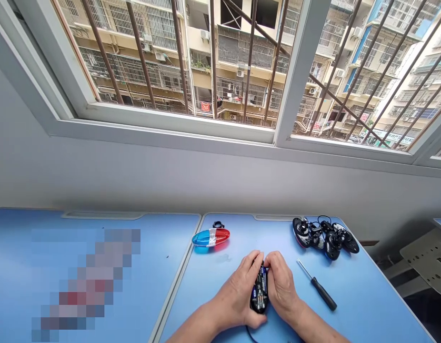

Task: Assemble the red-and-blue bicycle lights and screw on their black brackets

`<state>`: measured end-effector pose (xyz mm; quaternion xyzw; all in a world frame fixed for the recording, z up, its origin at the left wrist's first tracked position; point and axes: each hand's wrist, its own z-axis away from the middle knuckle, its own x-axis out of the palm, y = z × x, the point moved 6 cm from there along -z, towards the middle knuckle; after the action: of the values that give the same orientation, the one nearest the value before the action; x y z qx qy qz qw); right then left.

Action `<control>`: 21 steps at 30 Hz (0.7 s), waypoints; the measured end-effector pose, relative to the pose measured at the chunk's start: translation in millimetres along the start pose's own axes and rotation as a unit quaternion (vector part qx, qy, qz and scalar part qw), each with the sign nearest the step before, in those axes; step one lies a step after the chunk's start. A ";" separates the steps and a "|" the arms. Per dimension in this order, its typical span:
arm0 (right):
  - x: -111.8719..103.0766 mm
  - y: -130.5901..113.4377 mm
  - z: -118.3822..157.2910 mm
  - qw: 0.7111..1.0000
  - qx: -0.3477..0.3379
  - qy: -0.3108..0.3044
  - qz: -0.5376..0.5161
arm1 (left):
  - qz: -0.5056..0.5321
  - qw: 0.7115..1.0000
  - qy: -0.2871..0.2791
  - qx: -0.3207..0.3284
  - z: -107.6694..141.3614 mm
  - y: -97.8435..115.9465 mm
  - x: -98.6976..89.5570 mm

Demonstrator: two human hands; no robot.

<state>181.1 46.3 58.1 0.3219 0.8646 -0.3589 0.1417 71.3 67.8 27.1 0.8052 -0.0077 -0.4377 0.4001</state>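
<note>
A black oval battery housing (259,293) lies tilted open side up between my hands, with batteries and some metal contacts showing inside. My left hand (236,291) wraps around its left side, thumb at the near end and fingers at the far end. Curled fingers of my right hand (280,283) press on its upper right edge; their tips are partly hidden. From the housing's near end a thin black cable (249,333) runs toward me. Beyond my left hand rests an oval light cover (211,237), blue, clear and red, beside a small black ring clamp (218,224).
Right of my hands lies a screwdriver (323,293) with a black handle. Several black oval units (325,238) with cables are bunched at the table's far right corner. Another blue table (152,267) adjoins on the left, carrying a blurred-out item. A barred window (185,128) rises behind.
</note>
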 end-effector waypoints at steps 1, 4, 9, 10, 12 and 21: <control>-0.1 -0.3 0.1 1.000 -0.002 0.001 0.001 | 0.001 1.000 -0.001 -0.001 -0.2 -0.2 0.4; -1.1 -2.0 -0.2 1.000 -0.010 0.006 0.002 | 0.006 1.000 -0.001 0.002 -0.6 -0.5 1.3; -2.7 -3.7 -1.7 1.000 -0.008 0.009 -0.005 | 0.017 1.000 -0.005 0.001 -1.0 1.0 0.4; -3.0 -4.2 -2.0 1.000 -0.008 0.009 -0.007 | 0.016 1.000 -0.006 -0.001 -1.1 1.4 0.0; -3.4 -5.2 -2.4 1.000 -0.010 0.008 -0.008 | 0.014 1.000 -0.008 -0.004 -1.3 2.5 -0.7; -4.3 -8.6 -2.7 1.000 -0.023 0.011 0.004 | 0.018 1.000 -0.010 -0.004 -2.8 8.4 -3.1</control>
<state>178.6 41.7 66.5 0.3262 0.8727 -0.3349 0.1410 74.2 65.0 35.6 0.7988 -0.0252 -0.4386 0.4109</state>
